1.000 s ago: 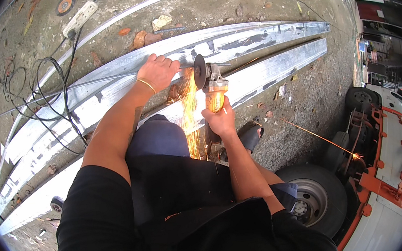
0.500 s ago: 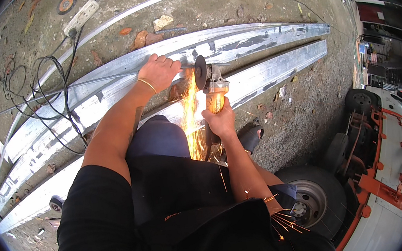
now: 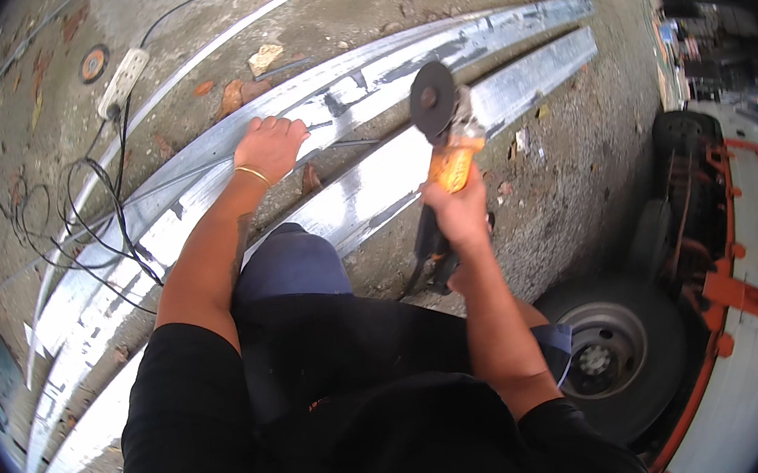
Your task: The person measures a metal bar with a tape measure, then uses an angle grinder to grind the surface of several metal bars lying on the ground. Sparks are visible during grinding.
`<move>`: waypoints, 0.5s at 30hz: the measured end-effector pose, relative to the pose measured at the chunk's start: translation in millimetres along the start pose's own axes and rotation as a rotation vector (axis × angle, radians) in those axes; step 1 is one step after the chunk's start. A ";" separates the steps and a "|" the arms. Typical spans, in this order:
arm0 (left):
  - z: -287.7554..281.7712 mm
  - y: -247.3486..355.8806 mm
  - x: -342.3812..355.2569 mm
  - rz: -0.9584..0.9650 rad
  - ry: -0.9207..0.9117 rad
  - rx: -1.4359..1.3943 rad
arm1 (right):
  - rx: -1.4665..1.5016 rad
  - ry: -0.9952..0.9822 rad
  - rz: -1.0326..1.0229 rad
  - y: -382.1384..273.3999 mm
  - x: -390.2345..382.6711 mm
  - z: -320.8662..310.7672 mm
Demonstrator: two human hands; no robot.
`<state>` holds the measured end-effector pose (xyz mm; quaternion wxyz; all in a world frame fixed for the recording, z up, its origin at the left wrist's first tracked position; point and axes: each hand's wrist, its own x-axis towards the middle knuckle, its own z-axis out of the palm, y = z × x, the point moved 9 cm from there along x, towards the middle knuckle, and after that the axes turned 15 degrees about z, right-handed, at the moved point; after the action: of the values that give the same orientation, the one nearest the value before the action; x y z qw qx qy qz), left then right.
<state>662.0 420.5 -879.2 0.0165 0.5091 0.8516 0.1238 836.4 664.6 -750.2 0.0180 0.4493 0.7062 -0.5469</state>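
Observation:
My left hand point(image 3: 271, 146) is closed over a thin steel rod point(image 3: 203, 170) that lies across a long silvery metal beam point(image 3: 150, 239). Past my fingers a short stretch of rod shows, and a short rod piece point(image 3: 355, 142) lies in the gap before the second metal beam point(image 3: 534, 79). My right hand point(image 3: 463, 215) grips the orange body of an angle grinder point(image 3: 452, 167). Its dark disc point(image 3: 432, 101) is raised over the beams, apart from the rod, and no sparks show. Whether the disc still spins I cannot tell.
Black cable point(image 3: 116, 187) loops over the beams at left, by a white power strip point(image 3: 123, 83). A loose disc point(image 3: 94, 63) lies beyond it. A truck wheel point(image 3: 598, 352) and orange-framed truck body point(image 3: 750, 292) stand close on the right. My knee point(image 3: 293, 265) is beside the beams.
The grinder has moved right, away from the rod, and the spark stream has stopped. A short rod piece now lies apart between the beams. My left hand stays on the rod; the view has shifted.

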 end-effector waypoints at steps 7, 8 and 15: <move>-11.6 -0.6 -2.6 0.040 -0.017 0.015 | 0.092 0.079 -0.009 -42.5 -16.6 -101.3; -19.7 -1.8 -3.5 0.039 0.032 -0.068 | 0.130 0.096 -0.003 -41.4 -16.8 -113.1; -70.2 -51.7 2.5 -0.094 0.459 -0.234 | 0.337 0.192 0.102 -20.1 -34.4 -127.5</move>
<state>605.4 385.8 -822.7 -0.1125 0.4221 0.8357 0.3328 903.1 744.1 -666.1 -0.0973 0.5314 0.5793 -0.6104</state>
